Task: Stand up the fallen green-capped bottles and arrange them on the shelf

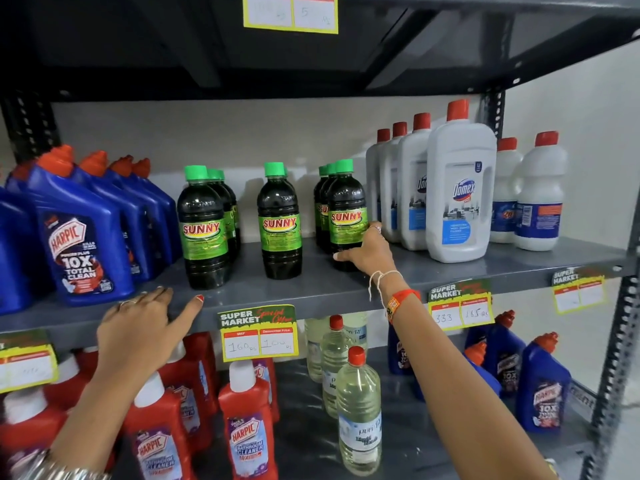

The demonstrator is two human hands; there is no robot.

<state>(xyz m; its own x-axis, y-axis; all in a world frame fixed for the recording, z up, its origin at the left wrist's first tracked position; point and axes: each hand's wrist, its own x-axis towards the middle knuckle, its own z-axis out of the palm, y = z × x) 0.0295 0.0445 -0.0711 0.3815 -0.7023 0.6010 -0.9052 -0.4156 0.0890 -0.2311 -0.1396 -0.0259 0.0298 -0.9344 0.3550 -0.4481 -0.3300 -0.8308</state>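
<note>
While the green-capped bottles stand upright in three rows on the grey shelf, my right hand wraps the front bottle of the right row, beside the white Domex bottles. My left hand rests open, empty, on the shelf edge.

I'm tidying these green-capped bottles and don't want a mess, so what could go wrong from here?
1. The right hand holds the front bottle low, near its base; pushing there might tip it into the bottles behind.
2. That bottle stands close to the white Domex bottles, so sliding it right could knock them.
</note>
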